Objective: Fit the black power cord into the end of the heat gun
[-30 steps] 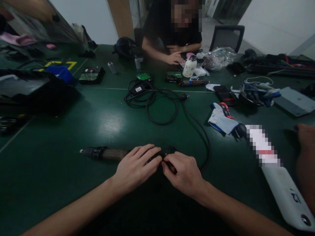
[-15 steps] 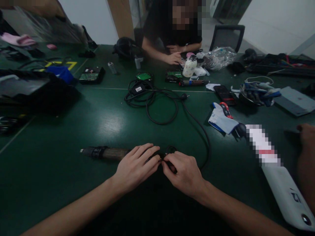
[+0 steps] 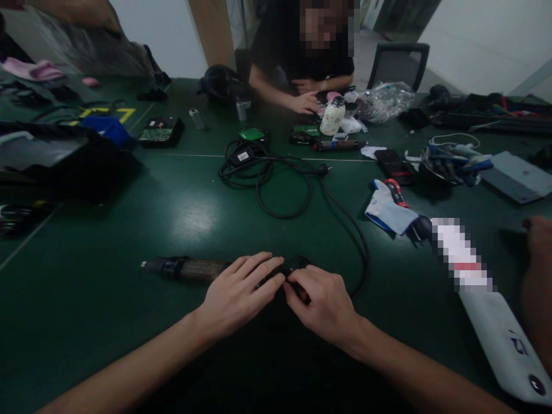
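Note:
An electric screwdriver (image 3: 196,269) lies on its side on the green table, its bit tip pointing left. My left hand (image 3: 244,287) rests over its rear half with the fingers curved round the body, hiding that part. At the screwdriver's right end, my right hand (image 3: 321,296) is closed in a pinch on the end of a black cable (image 3: 364,253). The tip of that cable end is hidden between thumb and fingers. Both hands' fingertips almost meet there. The cable loops away to the right and back to a coil with a black adapter (image 3: 242,155).
A work glove (image 3: 390,213) with a red-handled tool and a long white device (image 3: 500,333) lie to the right. Circuit boards in black housings (image 3: 159,132) and another screwdriver (image 3: 340,145) stand farther back. A person (image 3: 302,63) sits opposite; another person's hand (image 3: 537,236) is at right.
The small brass-coloured spot between my hands is no longer visible. My left fingertips have shifted slightly right, closer to my right hand. The screwdriver stays in place.

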`<state>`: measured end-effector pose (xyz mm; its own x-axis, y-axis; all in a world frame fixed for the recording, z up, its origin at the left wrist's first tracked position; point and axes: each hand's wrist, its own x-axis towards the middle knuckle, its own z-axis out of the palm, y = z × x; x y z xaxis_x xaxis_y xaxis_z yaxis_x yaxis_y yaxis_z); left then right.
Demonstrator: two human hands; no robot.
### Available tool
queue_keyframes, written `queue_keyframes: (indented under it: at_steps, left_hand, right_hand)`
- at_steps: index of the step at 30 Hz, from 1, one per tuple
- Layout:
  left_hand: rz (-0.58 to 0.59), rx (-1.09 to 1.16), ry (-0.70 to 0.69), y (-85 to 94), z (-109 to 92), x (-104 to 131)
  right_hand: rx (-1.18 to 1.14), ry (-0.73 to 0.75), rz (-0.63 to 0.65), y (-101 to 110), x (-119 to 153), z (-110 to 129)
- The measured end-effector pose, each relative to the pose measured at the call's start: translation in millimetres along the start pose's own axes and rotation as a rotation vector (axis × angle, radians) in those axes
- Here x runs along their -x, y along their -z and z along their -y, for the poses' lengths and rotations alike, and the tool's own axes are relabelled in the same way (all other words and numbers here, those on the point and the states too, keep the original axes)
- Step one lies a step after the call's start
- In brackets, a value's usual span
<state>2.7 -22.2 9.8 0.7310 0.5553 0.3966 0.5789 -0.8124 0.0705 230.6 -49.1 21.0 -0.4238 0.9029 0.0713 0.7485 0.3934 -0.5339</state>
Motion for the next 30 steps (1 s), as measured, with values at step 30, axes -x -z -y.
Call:
queue_keyframes:
  at_steps: [30]
  left_hand:
    - [0.042,0.014,0.015,0.6,-2.0,-2.5]
  right_hand:
    - [-0.007,0.005,-0.012,0.5,-0.1,-0.1]
